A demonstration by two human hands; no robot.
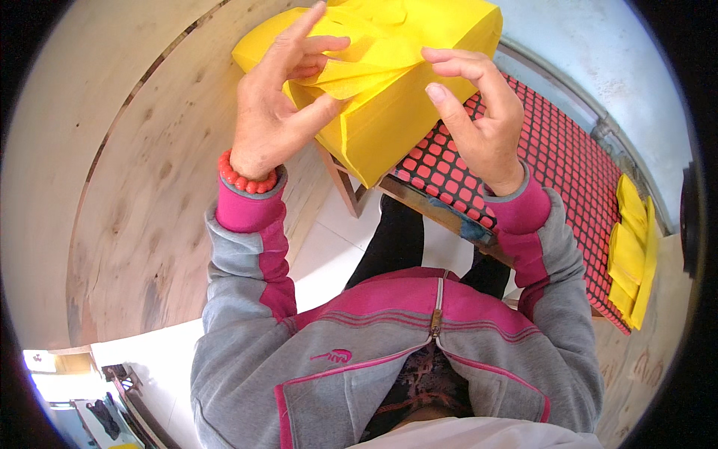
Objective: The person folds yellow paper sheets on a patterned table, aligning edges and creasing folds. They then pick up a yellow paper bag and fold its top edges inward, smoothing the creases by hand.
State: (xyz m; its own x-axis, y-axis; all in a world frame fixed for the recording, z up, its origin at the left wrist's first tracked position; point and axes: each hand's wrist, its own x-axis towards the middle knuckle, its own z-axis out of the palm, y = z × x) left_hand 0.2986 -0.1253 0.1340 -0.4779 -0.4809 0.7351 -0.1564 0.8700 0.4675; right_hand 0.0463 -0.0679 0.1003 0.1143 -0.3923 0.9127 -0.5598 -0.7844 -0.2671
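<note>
A large boxy yellow bag (389, 112), seemingly of non-woven fabric, stands at the far end of a bench, its top gathered in loose folds. At its left corner is my left hand (280, 101), fingers spread and thumb stretched out. A yellow flap lies between that thumb and the fingers, not visibly pinched; the thumb seems to touch the bag. My right hand (482, 112) hovers by the bag's right side with thumb and fingers apart, holding nothing. Whether its fingertips touch the fabric, I cannot tell.
A red-and-black patterned cover (553, 157) lies over the bench. Folded yellow fabric pieces (632, 251) rest at its right end. A large wooden board (157, 187) spans the left side. A pipe (598, 123) runs along the pale blue wall (598, 45).
</note>
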